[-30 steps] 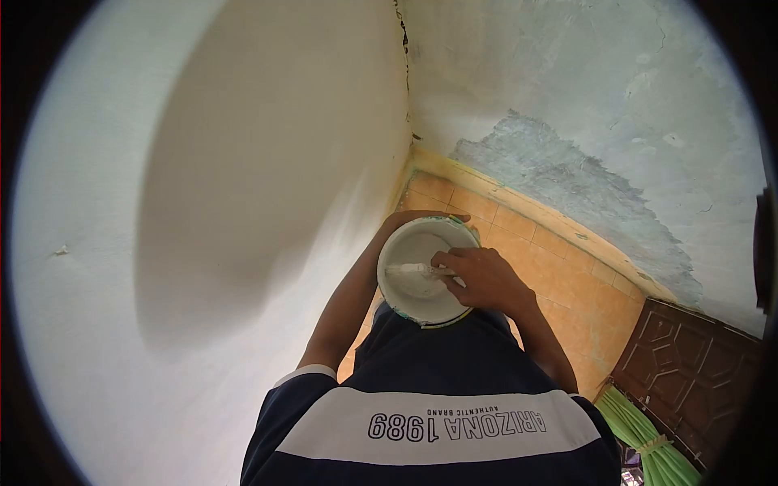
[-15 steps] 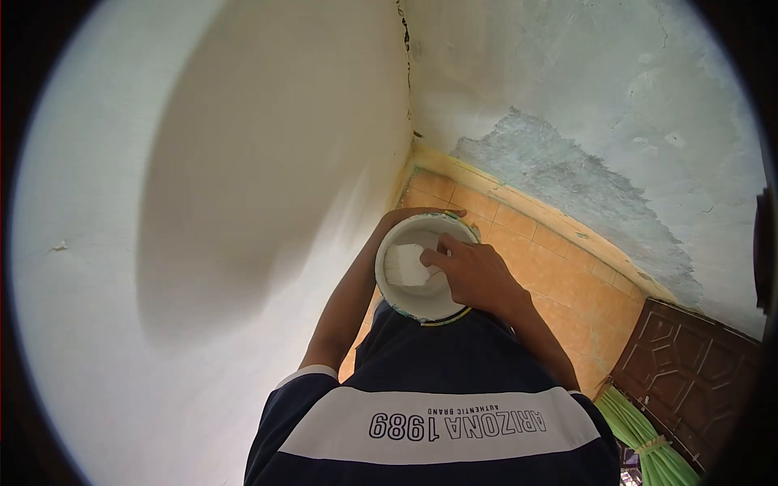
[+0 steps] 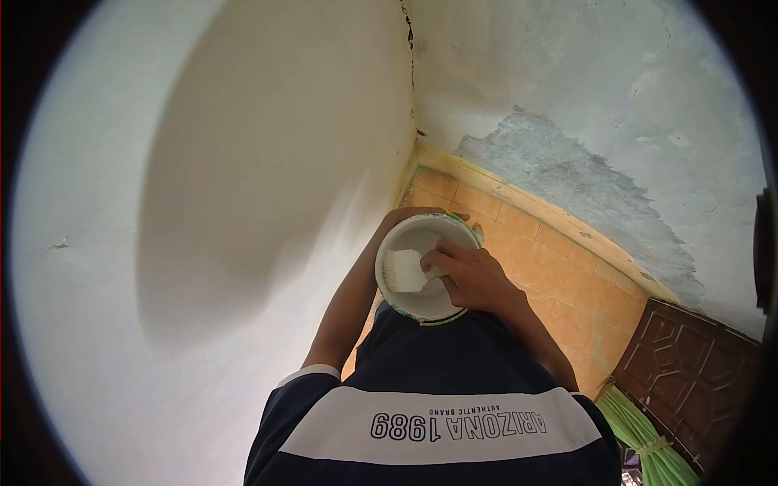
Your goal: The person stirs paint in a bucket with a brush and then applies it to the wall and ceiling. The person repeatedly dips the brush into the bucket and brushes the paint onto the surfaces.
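Note:
A white paint bucket [image 3: 440, 308] with paint-stained edges is held against the front of my body. My left hand [image 3: 415, 212] is wrapped around the bucket's far side, and its fingertips show just past the rim. Inside the bucket is a wide paintbrush [image 3: 403, 270] with pale bristles pointing left, near the inner wall. My right hand [image 3: 470, 274] grips the brush by its handle, fingers closed, over the bucket's right side. The handle is mostly hidden by the fingers. How much paint the bucket holds is hard to make out.
A white wall [image 3: 89, 340] stands close on my left. The facing wall [image 3: 583, 57] has a grey peeled patch [image 3: 567, 170], and a dark crack runs down the corner. Orange floor tiles [image 3: 559, 300] lie below. At lower right are a brown panelled door [image 3: 681, 348] and a green curtain [image 3: 648, 437].
The paintbrush has tilted and shifted slightly inside the bucket, with my right hand turning a little along with it. My left hand and the bucket stay in place.

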{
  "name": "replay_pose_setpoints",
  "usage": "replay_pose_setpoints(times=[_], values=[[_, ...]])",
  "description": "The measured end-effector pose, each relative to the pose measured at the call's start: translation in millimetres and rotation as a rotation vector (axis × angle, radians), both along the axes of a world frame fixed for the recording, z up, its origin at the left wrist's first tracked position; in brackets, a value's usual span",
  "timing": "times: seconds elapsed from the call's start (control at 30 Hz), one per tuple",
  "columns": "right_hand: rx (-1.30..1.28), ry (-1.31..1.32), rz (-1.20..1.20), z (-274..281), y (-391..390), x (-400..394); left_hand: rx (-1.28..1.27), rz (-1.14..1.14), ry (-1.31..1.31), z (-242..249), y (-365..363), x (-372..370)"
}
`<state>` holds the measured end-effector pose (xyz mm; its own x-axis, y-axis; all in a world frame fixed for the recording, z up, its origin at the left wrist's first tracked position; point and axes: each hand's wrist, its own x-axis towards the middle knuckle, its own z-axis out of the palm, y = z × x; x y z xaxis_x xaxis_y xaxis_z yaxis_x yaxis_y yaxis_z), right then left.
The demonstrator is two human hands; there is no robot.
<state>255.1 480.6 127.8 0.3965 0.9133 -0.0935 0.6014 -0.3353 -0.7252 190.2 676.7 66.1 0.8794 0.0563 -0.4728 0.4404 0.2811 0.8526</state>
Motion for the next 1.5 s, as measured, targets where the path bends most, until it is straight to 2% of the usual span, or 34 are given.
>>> replay_pose_setpoints(times=[0.47,0.67,0.77,0.83,0.87,0.93,0.97,1.03,1.07,1.13,1.17,1.2,1.27,1.3,1.37,1.4,1.47,1.5], values=[[0.046,-0.004,0.012,4,-3,2,0.016,0.039,-0.061,-1,-1,0],[-0.111,-0.032,-0.041,31,-15,11,0.029,0.07,-0.088,0,0,-3],[-0.072,-0.017,-0.104,36,-26,15,0.025,0.063,-0.106,-1,-3,5],[-0.021,0.135,-0.13,37,-36,20,0.008,0.035,-0.129,1,-11,20],[-0.03,0.126,-0.155,34,-42,22,-0.005,0.012,-0.138,3,-13,25],[0.064,0.466,-0.276,27,-56,25,-0.087,0.103,0.341,19,-11,35],[0.059,0.459,-0.299,29,-62,26,-0.095,0.081,0.337,1,-5,39],[0.16,0.662,-0.446,31,-77,26,-0.275,-0.006,0.655,-53,7,43],[0.151,0.659,-0.462,24,-87,24,-0.284,-0.022,0.657,-51,9,42],[0.271,0.639,-0.572,3,-104,22,-0.337,-0.082,0.501,-42,15,34],[0.259,0.635,-0.578,-2,-114,24,-0.35,-0.087,0.502,-61,21,32],[0.281,0.731,-0.646,-3,-120,27,-0.415,-0.321,0.313,-92,29,29],[0.29,0.837,-0.748,2,-127,33,-0.603,-0.774,-0.038,-102,43,36],[0.279,0.837,-0.742,-3,-132,37,-0.609,-0.764,-0.042,-100,42,36],[0.184,0.933,-0.933,-23,-144,45,-0.497,-0.919,-0.197,-95,39,32],[0.175,0.934,-0.919,-33,-147,49,-0.496,-0.903,-0.199,-80,39,31],[0.299,0.95,-0.95,-53,-150,60,-0.289,-0.915,-0.035,-37,42,29],[0.292,0.954,-0.93,-62,-150,65,-0.284,-0.895,-0.035,-30,43,24]])
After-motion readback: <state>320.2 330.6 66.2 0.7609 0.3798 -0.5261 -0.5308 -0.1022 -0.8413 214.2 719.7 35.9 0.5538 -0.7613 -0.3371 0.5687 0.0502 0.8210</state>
